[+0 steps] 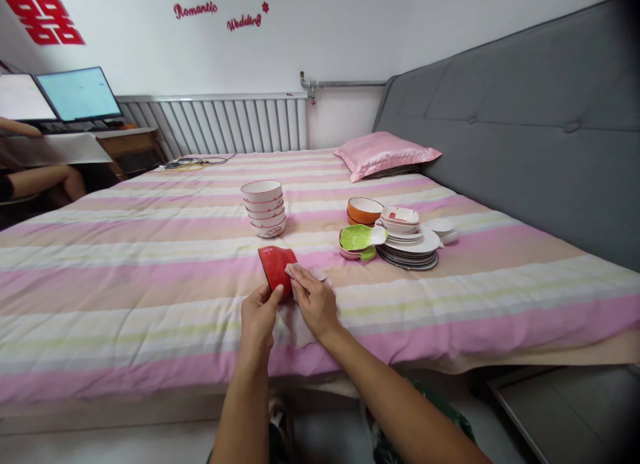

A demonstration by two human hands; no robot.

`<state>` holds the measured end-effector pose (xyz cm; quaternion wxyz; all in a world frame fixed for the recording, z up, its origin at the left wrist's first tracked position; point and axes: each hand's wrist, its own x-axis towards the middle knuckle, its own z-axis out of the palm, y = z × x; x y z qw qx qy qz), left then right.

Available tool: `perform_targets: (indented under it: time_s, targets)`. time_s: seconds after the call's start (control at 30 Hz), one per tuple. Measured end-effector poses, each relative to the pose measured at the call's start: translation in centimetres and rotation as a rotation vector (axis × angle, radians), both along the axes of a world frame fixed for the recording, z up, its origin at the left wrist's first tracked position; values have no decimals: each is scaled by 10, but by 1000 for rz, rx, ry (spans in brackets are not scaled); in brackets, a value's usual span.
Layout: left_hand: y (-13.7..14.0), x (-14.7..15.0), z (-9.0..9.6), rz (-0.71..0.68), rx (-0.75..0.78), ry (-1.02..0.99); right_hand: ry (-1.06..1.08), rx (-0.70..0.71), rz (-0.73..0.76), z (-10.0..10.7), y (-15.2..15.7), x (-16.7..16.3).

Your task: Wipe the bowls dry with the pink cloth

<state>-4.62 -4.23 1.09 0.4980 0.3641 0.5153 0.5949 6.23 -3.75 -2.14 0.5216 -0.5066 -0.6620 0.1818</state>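
Note:
A red bowl [278, 267] is tilted on its side above the front of the striped bed, its rim facing left. My left hand [259, 312] grips it from below, with the thumb on the red outer wall. In my right hand [316, 300] a pale pinkish cloth [320, 275] is pressed against the bowl's right side; the fingers are bent over it, and part of the cloth hangs below. Just beyond the bowl stands a stack of white bowls [264, 192] with red rims.
Right of my hands, a green leaf-shaped dish [358, 237], orange bowls [364, 209] and stacked plates [413, 256] crowd together on the striped bedspread [165, 271]. A pink pillow [383, 154] lies by the grey headboard [520, 104]. At far left, a person's leg [47, 183] shows beside a desk with monitors.

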Motion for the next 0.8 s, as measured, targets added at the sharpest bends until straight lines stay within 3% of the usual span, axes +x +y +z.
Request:
perform_targets:
  time_s: [0.8]
  targets:
    - [6,-10,-7,112,-2,-89,-33,-74,77,4,-8,-2]
